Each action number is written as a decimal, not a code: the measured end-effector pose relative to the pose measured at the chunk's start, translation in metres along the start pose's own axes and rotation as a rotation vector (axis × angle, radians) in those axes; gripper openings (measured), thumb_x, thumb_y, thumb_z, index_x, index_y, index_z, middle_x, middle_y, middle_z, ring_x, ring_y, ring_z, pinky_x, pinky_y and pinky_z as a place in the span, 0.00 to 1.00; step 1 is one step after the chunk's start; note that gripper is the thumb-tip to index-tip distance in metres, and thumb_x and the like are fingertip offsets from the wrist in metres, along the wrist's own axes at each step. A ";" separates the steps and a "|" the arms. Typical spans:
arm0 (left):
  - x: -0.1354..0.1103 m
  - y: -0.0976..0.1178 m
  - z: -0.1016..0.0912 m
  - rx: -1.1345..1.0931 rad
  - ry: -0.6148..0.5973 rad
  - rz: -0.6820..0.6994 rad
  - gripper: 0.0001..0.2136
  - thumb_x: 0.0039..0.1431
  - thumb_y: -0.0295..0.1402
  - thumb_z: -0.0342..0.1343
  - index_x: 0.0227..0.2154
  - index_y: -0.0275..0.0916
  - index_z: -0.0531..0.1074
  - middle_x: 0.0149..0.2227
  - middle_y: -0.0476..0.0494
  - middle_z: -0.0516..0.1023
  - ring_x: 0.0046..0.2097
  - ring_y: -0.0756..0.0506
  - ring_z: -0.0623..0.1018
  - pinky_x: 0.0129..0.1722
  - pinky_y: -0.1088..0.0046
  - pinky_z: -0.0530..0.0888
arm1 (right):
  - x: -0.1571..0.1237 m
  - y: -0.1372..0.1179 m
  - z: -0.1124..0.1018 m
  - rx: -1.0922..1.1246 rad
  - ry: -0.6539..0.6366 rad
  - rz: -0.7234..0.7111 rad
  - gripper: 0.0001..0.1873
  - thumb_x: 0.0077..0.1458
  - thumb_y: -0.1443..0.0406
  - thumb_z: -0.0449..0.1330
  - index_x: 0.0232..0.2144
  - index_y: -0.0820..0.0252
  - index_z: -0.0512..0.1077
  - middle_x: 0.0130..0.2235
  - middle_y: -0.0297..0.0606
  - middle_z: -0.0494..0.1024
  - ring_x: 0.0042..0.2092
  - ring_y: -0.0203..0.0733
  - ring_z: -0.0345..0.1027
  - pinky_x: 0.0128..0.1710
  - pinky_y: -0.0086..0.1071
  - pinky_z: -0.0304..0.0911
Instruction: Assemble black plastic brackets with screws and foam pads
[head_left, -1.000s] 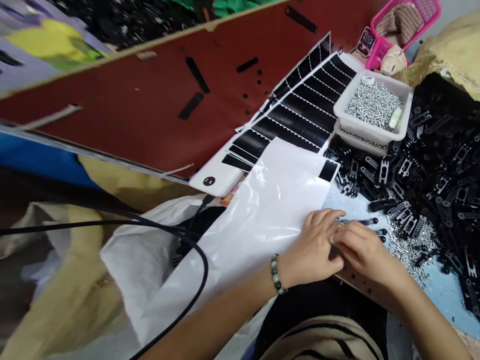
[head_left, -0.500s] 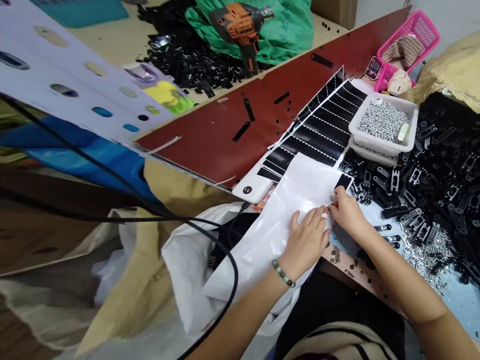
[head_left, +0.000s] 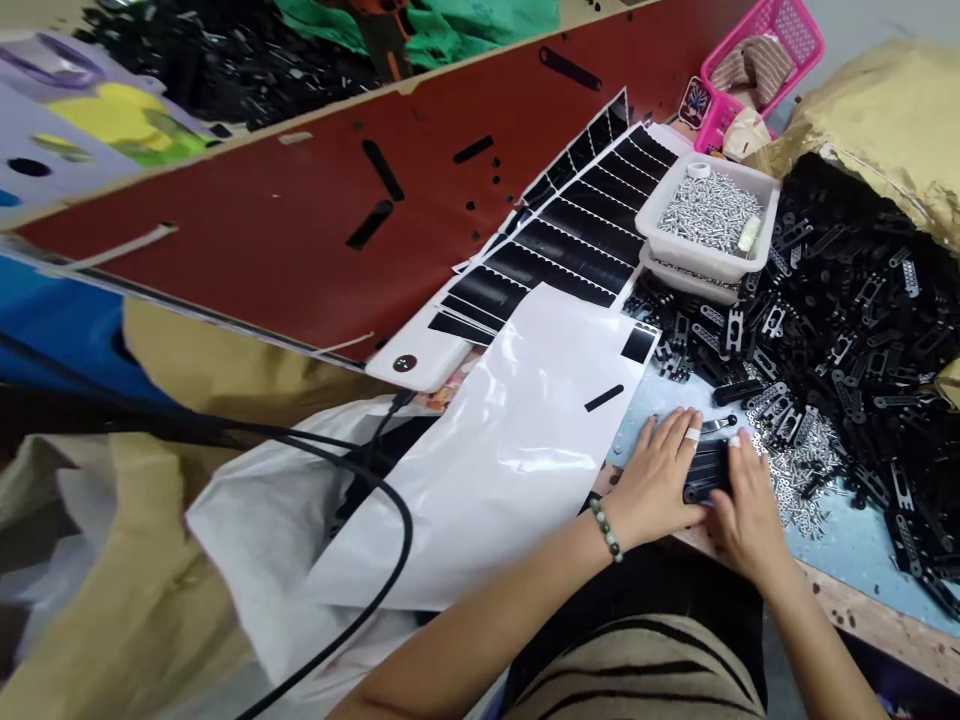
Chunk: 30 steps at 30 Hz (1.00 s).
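A row of narrow black strip-shaped parts (head_left: pixel 706 468) lies side by side at the bench's front edge, held between my two hands. My left hand (head_left: pixel 660 478), wearing a bead bracelet and a white finger wrap, presses its left side with fingers stretched along it. My right hand (head_left: pixel 752 510) closes on its right side, thumb at the near end. Just behind them is a loose metal-and-black part (head_left: pixel 716 424). To the left lies a white glossy sheet (head_left: pixel 480 470) with a black patch (head_left: pixel 638 344) at its upper right corner and one loose black strip (head_left: pixel 604 398) on it.
Sheets of black strips (head_left: pixel 577 250) lie behind the white sheet, beside a white device (head_left: pixel 420 360). A white tub (head_left: pixel 709 220) holds small screws. Black parts (head_left: pixel 847 320) are heaped at right near loose screws (head_left: pixel 806 480). A black cable (head_left: pixel 405 540) hangs at left.
Both hands have left the white sheet and moved right and nearer to the row of black parts. A single black strip now shows on the sheet. The view has swung right.
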<state>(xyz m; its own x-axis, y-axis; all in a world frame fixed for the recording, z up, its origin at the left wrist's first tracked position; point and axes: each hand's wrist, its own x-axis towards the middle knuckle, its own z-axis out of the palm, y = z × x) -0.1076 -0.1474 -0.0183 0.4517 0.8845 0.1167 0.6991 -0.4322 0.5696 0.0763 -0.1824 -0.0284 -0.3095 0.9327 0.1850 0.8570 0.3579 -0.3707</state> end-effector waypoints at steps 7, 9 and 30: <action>0.010 -0.001 0.009 -0.040 0.013 -0.007 0.36 0.40 0.25 0.54 0.58 0.32 0.55 0.54 0.31 0.64 0.57 0.33 0.63 0.59 0.46 0.58 | 0.015 -0.009 0.015 -0.060 -0.170 -0.083 0.32 0.63 0.59 0.46 0.66 0.62 0.46 0.67 0.50 0.50 0.68 0.52 0.41 0.63 0.57 0.45; 0.013 0.003 0.007 -0.022 0.006 -0.042 0.34 0.40 0.25 0.54 0.55 0.32 0.58 0.53 0.31 0.64 0.55 0.33 0.64 0.57 0.48 0.61 | 0.014 -0.007 0.015 -0.030 -0.151 -0.069 0.31 0.63 0.60 0.46 0.65 0.62 0.47 0.67 0.50 0.50 0.68 0.52 0.41 0.63 0.58 0.44; -0.244 -0.081 -0.161 0.279 0.352 -0.701 0.25 0.57 0.41 0.51 0.55 0.37 0.60 0.51 0.38 0.73 0.52 0.38 0.74 0.50 0.60 0.73 | 0.018 -0.015 0.011 0.466 0.061 -0.200 0.12 0.61 0.63 0.53 0.45 0.55 0.71 0.48 0.42 0.76 0.50 0.48 0.71 0.50 0.47 0.69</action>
<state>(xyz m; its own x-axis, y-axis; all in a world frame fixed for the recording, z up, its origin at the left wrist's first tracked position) -0.3633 -0.3001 0.0381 -0.3072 0.9480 0.0839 0.8865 0.2529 0.3875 0.0537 -0.1705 -0.0299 -0.4123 0.8445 0.3419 0.5044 0.5241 -0.6862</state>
